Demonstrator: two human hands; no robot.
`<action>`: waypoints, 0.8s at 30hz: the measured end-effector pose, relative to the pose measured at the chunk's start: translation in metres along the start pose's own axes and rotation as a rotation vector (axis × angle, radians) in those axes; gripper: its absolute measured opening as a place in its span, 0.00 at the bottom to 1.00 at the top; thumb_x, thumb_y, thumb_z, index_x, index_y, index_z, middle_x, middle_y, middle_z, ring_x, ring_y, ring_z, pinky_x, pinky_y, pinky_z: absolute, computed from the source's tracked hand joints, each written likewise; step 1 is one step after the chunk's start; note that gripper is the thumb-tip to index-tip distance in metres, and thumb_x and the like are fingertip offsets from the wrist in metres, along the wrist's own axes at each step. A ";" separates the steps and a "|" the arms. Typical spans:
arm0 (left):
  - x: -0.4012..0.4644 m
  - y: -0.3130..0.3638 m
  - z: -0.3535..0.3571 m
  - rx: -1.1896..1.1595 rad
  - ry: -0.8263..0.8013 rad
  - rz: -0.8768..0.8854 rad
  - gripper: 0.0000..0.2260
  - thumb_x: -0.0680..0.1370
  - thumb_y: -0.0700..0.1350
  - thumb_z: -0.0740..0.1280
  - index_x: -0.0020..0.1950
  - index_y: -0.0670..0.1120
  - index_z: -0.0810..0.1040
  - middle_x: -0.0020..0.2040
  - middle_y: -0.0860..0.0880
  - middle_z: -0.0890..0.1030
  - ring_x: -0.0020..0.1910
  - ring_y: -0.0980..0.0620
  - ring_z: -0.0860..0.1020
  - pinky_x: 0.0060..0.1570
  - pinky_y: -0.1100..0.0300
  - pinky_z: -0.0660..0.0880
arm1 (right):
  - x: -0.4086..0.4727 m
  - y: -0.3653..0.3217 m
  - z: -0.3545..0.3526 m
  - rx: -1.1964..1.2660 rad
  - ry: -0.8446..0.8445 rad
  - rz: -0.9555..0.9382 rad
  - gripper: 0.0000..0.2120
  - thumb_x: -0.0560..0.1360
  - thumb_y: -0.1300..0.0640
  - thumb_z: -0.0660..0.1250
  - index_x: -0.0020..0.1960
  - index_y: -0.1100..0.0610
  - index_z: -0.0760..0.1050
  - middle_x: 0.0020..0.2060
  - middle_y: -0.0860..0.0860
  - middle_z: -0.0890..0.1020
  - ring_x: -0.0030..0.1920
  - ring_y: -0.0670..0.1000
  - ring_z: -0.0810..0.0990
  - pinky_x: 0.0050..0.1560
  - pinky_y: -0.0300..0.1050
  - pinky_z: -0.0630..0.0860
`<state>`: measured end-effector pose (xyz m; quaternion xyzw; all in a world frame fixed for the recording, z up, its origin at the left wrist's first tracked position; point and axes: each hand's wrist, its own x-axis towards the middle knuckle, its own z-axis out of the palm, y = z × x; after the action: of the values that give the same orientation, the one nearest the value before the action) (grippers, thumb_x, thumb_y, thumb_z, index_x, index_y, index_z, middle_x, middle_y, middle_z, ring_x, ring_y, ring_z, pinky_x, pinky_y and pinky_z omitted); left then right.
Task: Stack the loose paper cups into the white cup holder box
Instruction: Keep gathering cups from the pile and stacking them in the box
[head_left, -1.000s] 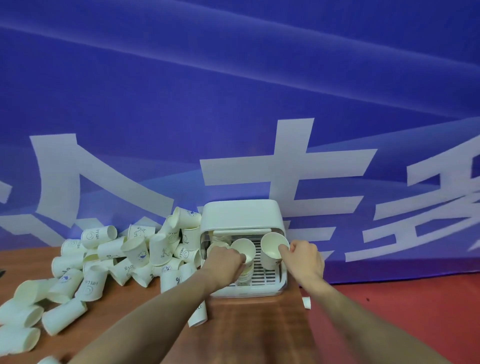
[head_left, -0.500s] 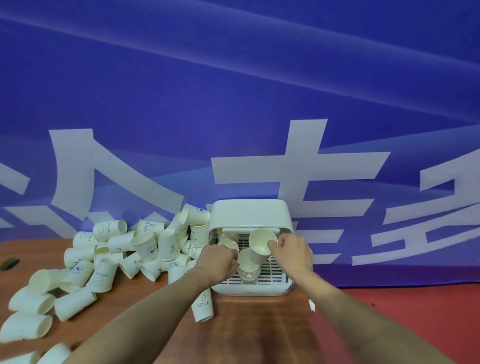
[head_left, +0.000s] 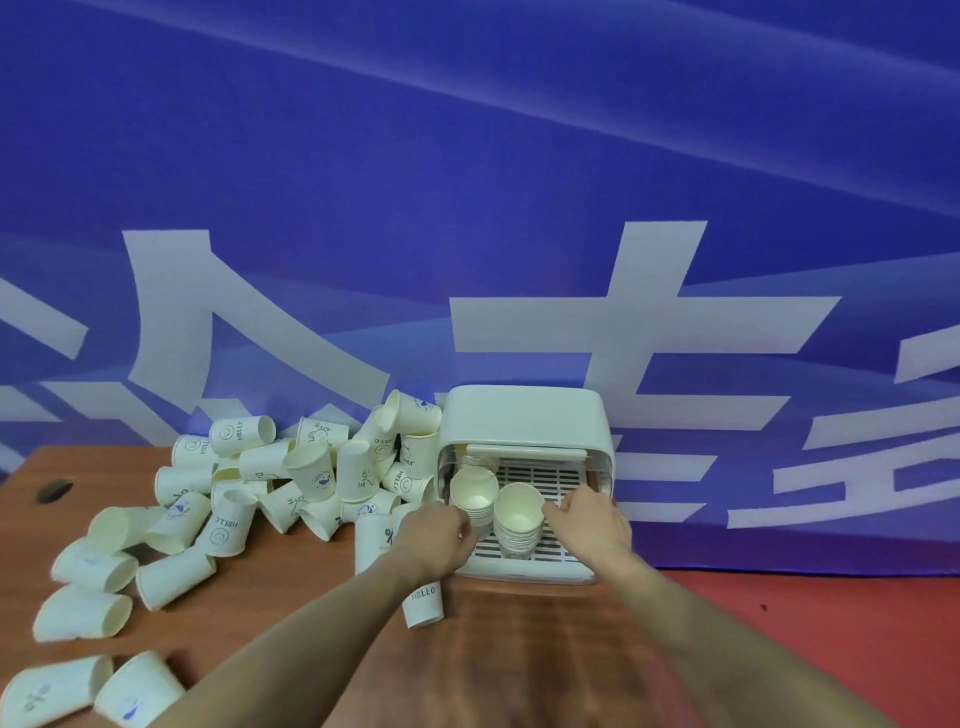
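The white cup holder box (head_left: 524, 415) stands at the far edge of the wooden table (head_left: 519, 649), near its right corner, with the front open. Two stacks of paper cups stand upright on its slotted tray: the left stack (head_left: 472, 493) and the right stack (head_left: 517, 514). The right hand (head_left: 589, 519) pinches the rim of the right stack with curled fingers. The left hand (head_left: 434, 540) is curled at the foot of the left stack; it seems to hold it, but the fingers are hidden. Many loose cups (head_left: 291, 483) lie in a heap along the far edge, left of the box, and down toward the near left corner.
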<state>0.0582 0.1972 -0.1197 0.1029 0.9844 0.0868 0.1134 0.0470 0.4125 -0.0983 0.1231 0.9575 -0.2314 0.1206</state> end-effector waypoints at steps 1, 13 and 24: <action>0.001 0.001 0.003 -0.035 -0.001 -0.014 0.15 0.79 0.56 0.60 0.49 0.49 0.82 0.43 0.48 0.83 0.45 0.46 0.81 0.44 0.56 0.77 | 0.001 0.002 0.000 -0.001 -0.005 0.007 0.17 0.72 0.44 0.60 0.33 0.55 0.73 0.35 0.51 0.81 0.38 0.54 0.78 0.43 0.46 0.76; 0.013 0.033 0.033 -1.278 -0.128 -0.593 0.06 0.73 0.38 0.66 0.36 0.43 0.74 0.35 0.45 0.75 0.37 0.48 0.78 0.44 0.56 0.78 | 0.016 0.010 0.039 0.698 -0.385 0.216 0.26 0.79 0.43 0.62 0.74 0.50 0.64 0.69 0.52 0.71 0.61 0.54 0.74 0.59 0.49 0.75; 0.018 0.062 0.045 -1.751 -0.269 -0.547 0.19 0.66 0.35 0.61 0.53 0.42 0.83 0.49 0.46 0.83 0.48 0.51 0.78 0.50 0.58 0.74 | 0.034 0.016 0.050 1.065 -0.280 0.354 0.07 0.78 0.66 0.60 0.54 0.63 0.75 0.48 0.64 0.81 0.42 0.60 0.84 0.36 0.43 0.82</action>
<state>0.0632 0.2680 -0.1544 -0.2462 0.5365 0.7569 0.2805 0.0285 0.4086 -0.1574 0.2931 0.6489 -0.6717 0.2046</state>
